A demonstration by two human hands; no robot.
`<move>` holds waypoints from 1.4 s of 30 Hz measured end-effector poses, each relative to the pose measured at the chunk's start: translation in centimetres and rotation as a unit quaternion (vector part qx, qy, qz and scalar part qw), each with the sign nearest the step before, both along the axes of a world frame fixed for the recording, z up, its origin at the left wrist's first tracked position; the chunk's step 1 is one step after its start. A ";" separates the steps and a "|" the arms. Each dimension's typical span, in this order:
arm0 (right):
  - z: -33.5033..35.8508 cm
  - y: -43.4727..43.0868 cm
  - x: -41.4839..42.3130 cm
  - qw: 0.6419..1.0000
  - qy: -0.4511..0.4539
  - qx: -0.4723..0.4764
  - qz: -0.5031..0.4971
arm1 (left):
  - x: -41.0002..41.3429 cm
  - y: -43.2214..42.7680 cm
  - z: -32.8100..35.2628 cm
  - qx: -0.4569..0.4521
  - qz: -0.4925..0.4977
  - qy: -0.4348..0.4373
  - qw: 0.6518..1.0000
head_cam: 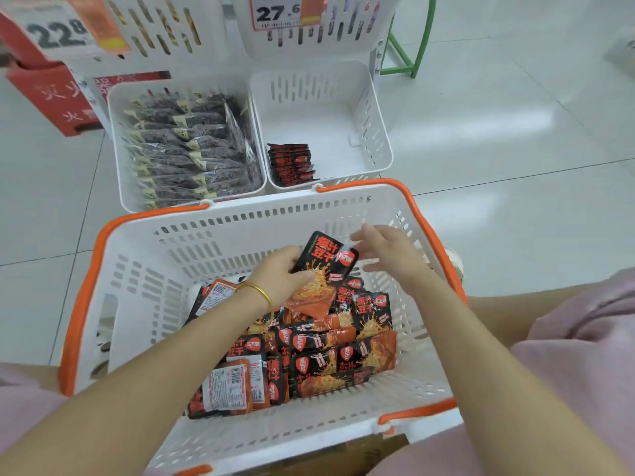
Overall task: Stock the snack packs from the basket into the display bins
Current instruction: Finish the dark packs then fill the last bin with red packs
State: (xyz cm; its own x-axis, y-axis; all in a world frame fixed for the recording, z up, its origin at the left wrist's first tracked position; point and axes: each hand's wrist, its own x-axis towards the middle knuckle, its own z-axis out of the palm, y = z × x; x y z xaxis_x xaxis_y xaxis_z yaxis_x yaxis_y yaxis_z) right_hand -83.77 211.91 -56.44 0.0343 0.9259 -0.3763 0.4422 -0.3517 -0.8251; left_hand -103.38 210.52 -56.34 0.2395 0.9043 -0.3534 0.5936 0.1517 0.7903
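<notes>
Your left hand (pixel 278 276) grips one snack pack (pixel 323 273) at its left edge, thumb across the printed face, and holds it raised above the pile of packs (pixel 326 355) in the basket (pixel 240 218). Gripped at one edge, the pack stands clear of the heap, so it should lift away without dragging others with it. Your right hand (pixel 388 252) is spread wide and holds nothing. Its fingers are at the pack's upper right corner, but contact cannot be confirmed. Its position suggests it is there to steady or square the pack.

The basket sits directly in front of the display bins, which keeps the transfer short. The right bin (pixel 343 132) contains only a small stack (pixel 290 164) of the same red-and-black packs in its near left corner. Treat this bin as the likely destination. The left bin (pixel 117 149) is filled with rows of dark packs (pixel 192 149) of a different product, so do not mix stock.

Obstructions: the basket's far wall and orange handle (pixel 360 183) stand between the held pack and the right bin, so lift over them. Upper bins carrying price tags (pixel 278 12) hang above the rear of the lower bins, so approach from the front.
</notes>
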 end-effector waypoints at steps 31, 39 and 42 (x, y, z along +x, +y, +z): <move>6.1 1.8 -2.1 0.973 -0.108 0.176 0.101 | 0.0 0.5 2.0 -0.014 0.106 -0.167 0.980; 7.2 7.2 -3.3 0.975 -0.064 0.086 0.197 | -1.7 4.0 2.7 0.002 0.112 -0.204 0.973; 8.6 9.7 -3.1 0.971 -0.008 0.021 0.237 | -1.6 6.7 3.2 0.033 0.085 -0.190 0.977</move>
State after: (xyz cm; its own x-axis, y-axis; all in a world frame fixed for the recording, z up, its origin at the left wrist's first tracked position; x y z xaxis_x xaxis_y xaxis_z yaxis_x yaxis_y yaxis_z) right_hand -86.87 221.56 -47.80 -0.3944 0.8537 -0.3399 0.5591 -0.0706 -0.8261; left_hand -104.94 217.18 -53.12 0.1858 0.9606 -0.2067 0.2250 0.1631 0.9606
